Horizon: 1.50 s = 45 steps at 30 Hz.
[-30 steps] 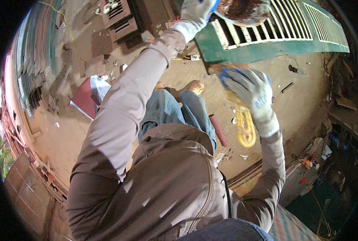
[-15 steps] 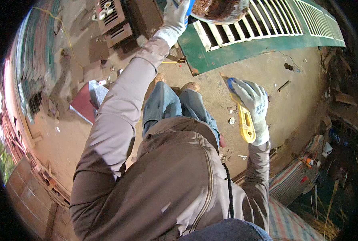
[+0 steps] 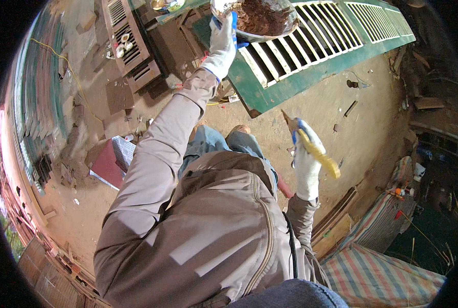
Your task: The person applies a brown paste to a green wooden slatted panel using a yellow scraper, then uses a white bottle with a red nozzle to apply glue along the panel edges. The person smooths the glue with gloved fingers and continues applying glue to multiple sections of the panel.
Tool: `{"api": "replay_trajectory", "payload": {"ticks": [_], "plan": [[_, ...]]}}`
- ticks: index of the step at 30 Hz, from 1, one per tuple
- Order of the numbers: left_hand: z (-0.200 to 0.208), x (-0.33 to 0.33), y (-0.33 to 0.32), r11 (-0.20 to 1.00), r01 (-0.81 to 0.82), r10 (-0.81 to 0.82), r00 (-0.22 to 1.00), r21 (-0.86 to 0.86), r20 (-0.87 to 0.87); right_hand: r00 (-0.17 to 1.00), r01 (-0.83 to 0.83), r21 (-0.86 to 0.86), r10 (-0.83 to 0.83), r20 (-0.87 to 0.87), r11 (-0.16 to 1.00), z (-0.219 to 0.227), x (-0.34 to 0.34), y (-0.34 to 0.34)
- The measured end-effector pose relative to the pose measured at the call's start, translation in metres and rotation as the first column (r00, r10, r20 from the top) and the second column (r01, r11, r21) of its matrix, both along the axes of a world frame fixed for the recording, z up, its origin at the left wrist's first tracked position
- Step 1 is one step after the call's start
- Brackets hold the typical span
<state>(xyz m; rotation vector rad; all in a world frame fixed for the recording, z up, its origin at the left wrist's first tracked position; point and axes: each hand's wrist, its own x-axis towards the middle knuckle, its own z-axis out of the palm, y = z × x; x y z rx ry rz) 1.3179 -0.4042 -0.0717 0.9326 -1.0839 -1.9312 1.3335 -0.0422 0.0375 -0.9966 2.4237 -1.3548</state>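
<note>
My left hand (image 3: pixel 221 50), in a white and blue work glove, grips the rim of a metal-looking bowl (image 3: pixel 289 28) at the top of the view. Reddish-brown paste (image 3: pixel 260 15) lies inside the bowl and coats its wall. Below and beyond the bowl is a green louvred panel (image 3: pixel 272 100) with whitish slats. To the right, away from the panel, my gloved right hand (image 3: pixel 307 167) is closed around a putty knife (image 3: pixel 324 156) with a yellow handle. Its brown-smeared blade (image 3: pixel 286 119) points up toward the panel's near corner.
A brown louvred frame (image 3: pixel 146 77) with small pale items on it stands at upper left. Stacked green and grey panels (image 3: pixel 39 92) line the left. A red and grey sheet (image 3: pixel 111 159) lies on the floor. Striped cloth (image 3: pixel 378 267) covers things at lower right; wood scraps lie nearby.
The view has shifted, so the panel and bowl appear lower and more of the bowl shows. My right hand has turned the putty knife, its handle end swinging out to the right.
</note>
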Motion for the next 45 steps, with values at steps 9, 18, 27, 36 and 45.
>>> {"api": "replay_trajectory", "payload": {"ticks": [9,18,27,36,45], "plan": [[0.032,0.006,-0.007,0.964,0.198,-0.179,0.977,-0.175,0.118,0.931,0.321,-0.359,-0.222,0.29,0.877,0.05,-0.075,-0.098],[-0.019,0.111,-0.11,0.977,-0.084,0.072,0.995,0.195,0.068,0.897,0.161,-0.278,-0.023,0.442,0.947,0.02,-0.204,-0.183],[-0.108,0.077,-0.271,0.905,-0.143,0.32,0.851,-0.402,0.417,0.94,0.293,-0.13,-0.31,-0.14,0.947,0.011,-0.187,-0.226],[-0.271,0.041,-0.451,0.999,-0.009,0.001,0.973,0.034,0.232,0.753,0.653,0.15,-0.615,-0.234,0.742,-0.062,0.008,0.034],[-0.173,0.103,-0.338,0.959,0.011,0.134,0.864,-0.284,0.485,0.324,0.917,0.219,-0.943,0.072,0.332,-0.056,0.076,0.13]]}}
